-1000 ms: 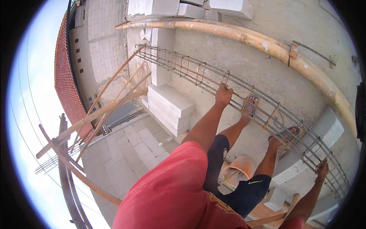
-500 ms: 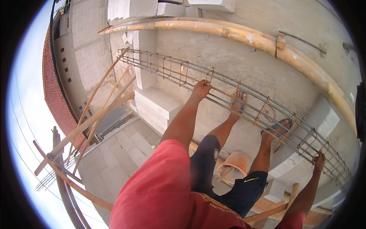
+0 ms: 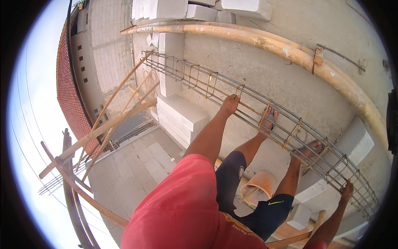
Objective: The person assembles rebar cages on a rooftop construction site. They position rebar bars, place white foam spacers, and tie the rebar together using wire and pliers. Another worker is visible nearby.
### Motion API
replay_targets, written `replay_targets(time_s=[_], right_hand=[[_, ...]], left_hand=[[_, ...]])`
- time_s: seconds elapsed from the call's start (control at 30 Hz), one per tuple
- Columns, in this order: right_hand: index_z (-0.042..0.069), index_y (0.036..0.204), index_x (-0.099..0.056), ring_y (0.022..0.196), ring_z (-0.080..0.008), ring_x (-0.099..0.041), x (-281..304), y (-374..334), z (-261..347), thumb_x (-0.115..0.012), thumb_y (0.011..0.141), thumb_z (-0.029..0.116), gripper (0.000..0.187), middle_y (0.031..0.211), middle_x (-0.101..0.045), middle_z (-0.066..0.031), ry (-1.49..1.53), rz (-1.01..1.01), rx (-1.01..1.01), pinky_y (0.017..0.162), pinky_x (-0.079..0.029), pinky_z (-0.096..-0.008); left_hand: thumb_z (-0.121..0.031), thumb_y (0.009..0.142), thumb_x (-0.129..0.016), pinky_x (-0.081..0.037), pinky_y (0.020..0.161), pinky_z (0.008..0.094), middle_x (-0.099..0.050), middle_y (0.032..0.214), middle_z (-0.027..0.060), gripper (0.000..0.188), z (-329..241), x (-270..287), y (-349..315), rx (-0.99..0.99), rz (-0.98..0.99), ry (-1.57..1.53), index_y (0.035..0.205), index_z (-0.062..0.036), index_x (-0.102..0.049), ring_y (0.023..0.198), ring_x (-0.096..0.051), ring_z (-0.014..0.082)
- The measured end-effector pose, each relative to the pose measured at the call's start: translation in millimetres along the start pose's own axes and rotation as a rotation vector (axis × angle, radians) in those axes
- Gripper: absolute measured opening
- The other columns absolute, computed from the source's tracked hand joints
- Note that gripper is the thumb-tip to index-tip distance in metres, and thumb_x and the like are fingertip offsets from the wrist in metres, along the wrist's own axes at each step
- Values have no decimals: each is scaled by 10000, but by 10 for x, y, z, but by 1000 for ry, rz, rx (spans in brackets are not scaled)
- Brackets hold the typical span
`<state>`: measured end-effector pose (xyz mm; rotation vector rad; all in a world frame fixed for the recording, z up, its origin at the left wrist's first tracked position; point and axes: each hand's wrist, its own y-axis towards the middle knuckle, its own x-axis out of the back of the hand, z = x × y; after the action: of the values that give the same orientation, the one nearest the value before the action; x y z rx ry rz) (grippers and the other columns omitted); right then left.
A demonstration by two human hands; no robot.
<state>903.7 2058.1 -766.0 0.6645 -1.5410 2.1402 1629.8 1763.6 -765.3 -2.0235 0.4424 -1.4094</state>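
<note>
A long steel rebar cage (image 3: 199,81), with square stirrups tied along its rods, stretches from the upper left to the lower right across my feet. My left hand (image 3: 230,104) is closed around its near rod, about midway along. Farther right, my right hand (image 3: 346,190) grips the same near side close to the cage's right end. Through the bars my sandalled feet (image 3: 270,117) show on the concrete floor. An orange bucket (image 3: 261,183) stands between my legs, partly hidden by my shorts.
Thick bamboo poles (image 3: 248,39) lie beyond the cage. White blocks (image 3: 182,112) are stacked on the left, and another block (image 3: 356,137) lies at the right. Wooden poles (image 3: 99,133) cross at the left, beside a block wall (image 3: 132,166) and a drop outside.
The whole scene has shifted slightly rightward in the view. Both hands keep their hold on the rebar cage, and its place over my feet looks nearly the same.
</note>
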Motion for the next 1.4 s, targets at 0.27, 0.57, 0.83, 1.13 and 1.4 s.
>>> replay_targets(time_s=[0.27, 0.57, 0.83, 1.13, 1.4], right_hand=[[32, 740, -525, 518, -151, -398, 152, 546, -920, -517, 915, 427, 432, 595, -397, -50, -461, -176, 618, 484, -340, -339], [-38, 772, -544, 594, -224, -441, 75, -248, 653, -551, 880, 332, 386, 636, -481, -102, -41, -3, 22, 580, -372, -384], [-17, 840, -603, 720, -291, -555, 329, -550, 801, -549, 854, 340, 362, 732, -595, -192, -130, 17, 131, 698, -457, -396], [-36, 899, -650, 868, -373, -615, 518, -1287, 1422, -578, 807, 409, 460, 859, -641, -254, -80, 104, 171, 779, -470, -407], [-46, 843, -638, 834, -379, -611, 614, -2296, 1834, -580, 785, 457, 510, 826, -632, -258, -31, 121, 30, 754, -469, -424]], left_hand=[[-334, 915, -476, -430, 799, 472, -600, 926, 271, 378, -551, 201, -152, 95, 24, -208, 886, 31, -570, 927, -541, 450], [-303, 913, -490, -351, 476, 296, -427, 627, 10, 264, -568, 361, -359, 426, 101, -390, 779, -76, -511, 558, -396, 120], [-314, 951, -432, -346, 422, 270, -371, 621, 28, 277, -474, 575, -247, 279, 100, -369, 832, -72, -496, 477, -371, 127], [-253, 904, -468, -372, 482, 323, -410, 696, 61, 209, -168, 1584, -519, 3, -8, 6, 814, -65, -476, 580, -418, 179], [-301, 899, -478, -451, 637, 408, -466, 738, 97, 287, -161, 2663, -1015, 316, -54, -261, 864, -16, -498, 663, -522, 221]])
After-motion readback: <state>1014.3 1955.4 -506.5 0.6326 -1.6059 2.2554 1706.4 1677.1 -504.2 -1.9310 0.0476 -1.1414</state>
